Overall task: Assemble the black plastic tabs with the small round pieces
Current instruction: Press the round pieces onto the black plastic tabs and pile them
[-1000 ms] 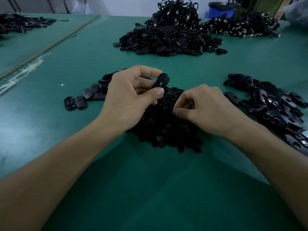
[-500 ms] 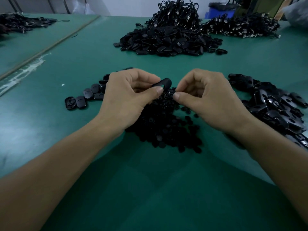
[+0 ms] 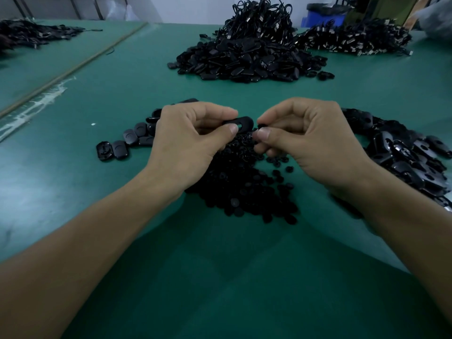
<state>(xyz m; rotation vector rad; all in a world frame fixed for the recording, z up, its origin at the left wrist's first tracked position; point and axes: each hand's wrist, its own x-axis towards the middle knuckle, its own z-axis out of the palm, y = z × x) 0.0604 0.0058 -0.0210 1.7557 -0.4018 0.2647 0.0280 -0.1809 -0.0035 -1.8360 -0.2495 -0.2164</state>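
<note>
My left hand [image 3: 188, 145] pinches a black plastic tab [image 3: 241, 122] with an oval slot, held flat between thumb and forefinger above the table. My right hand [image 3: 305, 140] pinches a small round piece [image 3: 259, 126] between thumb and forefinger, right at the tab's free end. Whether the piece touches the tab I cannot tell. Beneath both hands lies a heap of small round pieces [image 3: 244, 192]. Loose tabs [image 3: 411, 157] are piled to the right of my right hand.
A short row of tabs [image 3: 122, 145] lies left of my left hand. Farther back sit a big mound of tabs [image 3: 244, 62], a tangle of black cords [image 3: 261, 20] and another cord pile [image 3: 354, 37]. All rests on a green table [image 3: 232, 277].
My right hand rose from the heap of round pieces with a piece pinched and came up beside the tab. My left hand turned the tab from tilted upright to flat.
</note>
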